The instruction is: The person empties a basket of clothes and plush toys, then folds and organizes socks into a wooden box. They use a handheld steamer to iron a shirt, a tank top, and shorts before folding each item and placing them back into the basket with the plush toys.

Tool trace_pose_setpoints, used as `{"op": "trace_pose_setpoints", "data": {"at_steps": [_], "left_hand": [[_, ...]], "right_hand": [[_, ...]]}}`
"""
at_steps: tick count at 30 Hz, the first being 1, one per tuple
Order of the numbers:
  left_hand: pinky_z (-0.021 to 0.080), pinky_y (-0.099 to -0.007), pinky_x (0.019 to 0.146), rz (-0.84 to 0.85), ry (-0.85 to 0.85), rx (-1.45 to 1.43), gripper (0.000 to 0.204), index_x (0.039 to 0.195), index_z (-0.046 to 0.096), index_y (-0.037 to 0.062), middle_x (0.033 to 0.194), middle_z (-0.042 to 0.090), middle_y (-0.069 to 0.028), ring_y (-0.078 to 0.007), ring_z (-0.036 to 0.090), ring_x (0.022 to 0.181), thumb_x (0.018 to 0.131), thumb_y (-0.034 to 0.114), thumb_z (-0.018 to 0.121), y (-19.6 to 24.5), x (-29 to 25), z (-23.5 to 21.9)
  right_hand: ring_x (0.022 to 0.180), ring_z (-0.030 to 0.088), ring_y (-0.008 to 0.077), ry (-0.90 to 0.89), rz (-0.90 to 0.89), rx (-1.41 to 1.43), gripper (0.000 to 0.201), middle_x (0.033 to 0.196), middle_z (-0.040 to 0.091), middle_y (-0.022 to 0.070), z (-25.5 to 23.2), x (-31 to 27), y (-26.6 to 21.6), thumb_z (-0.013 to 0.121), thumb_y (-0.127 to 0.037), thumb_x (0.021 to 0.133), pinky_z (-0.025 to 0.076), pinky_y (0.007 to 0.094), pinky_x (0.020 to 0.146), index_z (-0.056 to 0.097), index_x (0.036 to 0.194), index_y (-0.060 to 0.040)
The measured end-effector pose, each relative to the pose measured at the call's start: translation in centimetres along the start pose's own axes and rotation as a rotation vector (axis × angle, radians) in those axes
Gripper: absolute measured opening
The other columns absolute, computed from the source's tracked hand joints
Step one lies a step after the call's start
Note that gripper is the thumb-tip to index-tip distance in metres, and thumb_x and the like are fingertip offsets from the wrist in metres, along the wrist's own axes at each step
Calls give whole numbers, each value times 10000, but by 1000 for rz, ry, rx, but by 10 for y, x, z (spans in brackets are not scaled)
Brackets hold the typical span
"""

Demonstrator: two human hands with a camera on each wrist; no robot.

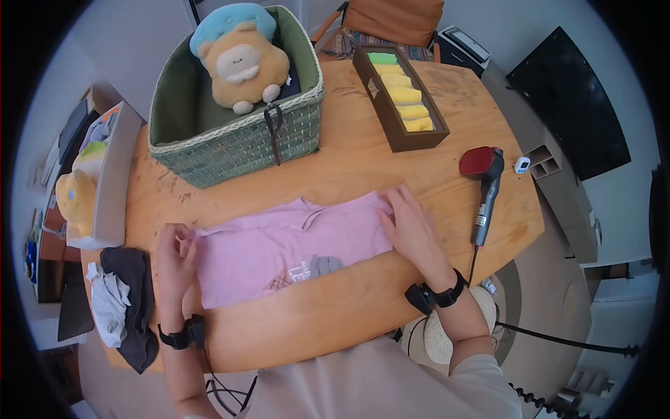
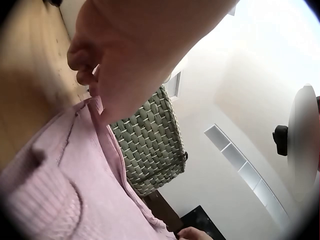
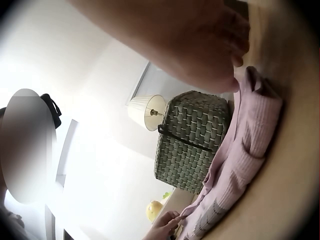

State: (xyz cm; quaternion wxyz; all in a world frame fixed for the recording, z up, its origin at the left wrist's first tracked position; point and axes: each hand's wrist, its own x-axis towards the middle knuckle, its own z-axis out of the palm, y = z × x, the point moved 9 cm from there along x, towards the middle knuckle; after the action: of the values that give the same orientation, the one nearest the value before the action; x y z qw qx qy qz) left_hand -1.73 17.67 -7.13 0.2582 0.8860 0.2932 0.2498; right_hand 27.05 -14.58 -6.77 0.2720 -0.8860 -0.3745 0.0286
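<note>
A pink garment point(image 1: 269, 248) with a grey and white print lies in a wide folded strip on the wooden table. At its left end my left hand point(image 1: 176, 262) pinches the upper corner between thumb and curled fingers; the left wrist view shows this hand point(image 2: 122, 60) at the cloth point(image 2: 85, 160). My right hand point(image 1: 412, 227) holds the upper right corner, thumb below and fingers above. In the right wrist view the right hand point(image 3: 210, 50) meets the raised edge of the cloth point(image 3: 250, 130).
Behind the garment stands a green woven basket point(image 1: 237, 143) with plush toys. A brown box point(image 1: 398, 140) of yellow and green rolls is at the back right, a handheld steamer point(image 1: 487, 192) at the right. Dark and white clothes point(image 1: 136, 300) and a white bin point(image 1: 112, 188) are at the left.
</note>
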Motion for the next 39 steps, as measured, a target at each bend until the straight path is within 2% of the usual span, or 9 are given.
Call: {"op": "trace_pose_setpoints", "data": {"at_steps": [6, 7, 14, 18, 22, 25, 28, 33, 39], "left_hand": [[504, -336, 644, -3, -619, -11, 125, 942, 716, 34, 913, 686, -117, -250, 632, 732, 824, 77, 726, 37, -16, 47], [504, -336, 644, -11, -612, -5, 125, 942, 716, 34, 913, 686, -117, -250, 632, 732, 824, 77, 726, 41, -15, 49], [494, -411, 1004, 248, -444, 16, 353, 1185, 658, 39, 1286, 636, -155, -359, 601, 1161, 850, 141, 706, 65, -3, 58], [428, -445, 1077, 241, -391, 116, 426, 1244, 620, 52, 1407, 555, -138, -374, 513, 1274, 835, 126, 711, 68, -8, 46], [417, -457, 1070, 187, -423, 104, 436, 1220, 627, 59, 1385, 560, -117, -358, 509, 1272, 807, 132, 744, 60, -35, 28], [426, -441, 1048, 162, -472, 84, 454, 1199, 641, 93, 1360, 569, -109, -341, 511, 1270, 765, 107, 774, 62, -60, 18], [440, -412, 1012, 126, -491, 98, 383, 1087, 693, 118, 1296, 593, -86, -303, 553, 1186, 721, 64, 790, 60, -78, 17], [435, -373, 802, 77, -364, 153, 208, 824, 703, 91, 892, 592, -33, -238, 576, 847, 655, -24, 738, 38, -77, 6], [431, -373, 726, 68, -297, 274, 194, 846, 694, 81, 796, 584, -58, -251, 585, 764, 688, -30, 681, 60, -68, -5]], "right_hand": [[960, 662, 328, -327, -209, -125, 163, 942, 644, 140, 30, -2, -31, 682, -147, 891, 521, 452, 795, 674, 1010, -35], [972, 661, 334, -499, -244, -76, 173, 950, 659, 144, 42, -9, -39, 684, -153, 886, 519, 456, 796, 684, 1010, -32], [987, 651, 387, -530, -407, 148, 362, 1012, 696, 181, 72, 4, -84, 631, -182, 930, 506, 491, 803, 632, 1277, -79], [898, 667, 388, -548, -149, -73, 467, 949, 697, 193, 66, 13, -75, 601, -197, 958, 515, 486, 759, 514, 1401, -81], [752, 637, 348, -232, -207, 62, 467, 833, 659, 157, 32, -1, -40, 663, -183, 926, 498, 439, 685, 543, 1357, -49], [869, 669, 372, -204, 154, 14, 418, 866, 688, 179, 8, -21, 14, 667, -264, 928, 508, 471, 733, 594, 1278, -48], [845, 661, 368, -185, 280, -70, 393, 834, 675, 163, -6, -38, 37, 693, -283, 914, 508, 462, 737, 624, 1217, -42], [856, 673, 368, -276, 270, -87, 384, 877, 693, 182, -3, -40, 33, 688, -298, 920, 519, 453, 754, 629, 1188, -29], [910, 683, 390, -289, 200, -125, 364, 947, 717, 203, -2, -19, 23, 679, -323, 920, 530, 459, 776, 656, 1113, -15]]}}
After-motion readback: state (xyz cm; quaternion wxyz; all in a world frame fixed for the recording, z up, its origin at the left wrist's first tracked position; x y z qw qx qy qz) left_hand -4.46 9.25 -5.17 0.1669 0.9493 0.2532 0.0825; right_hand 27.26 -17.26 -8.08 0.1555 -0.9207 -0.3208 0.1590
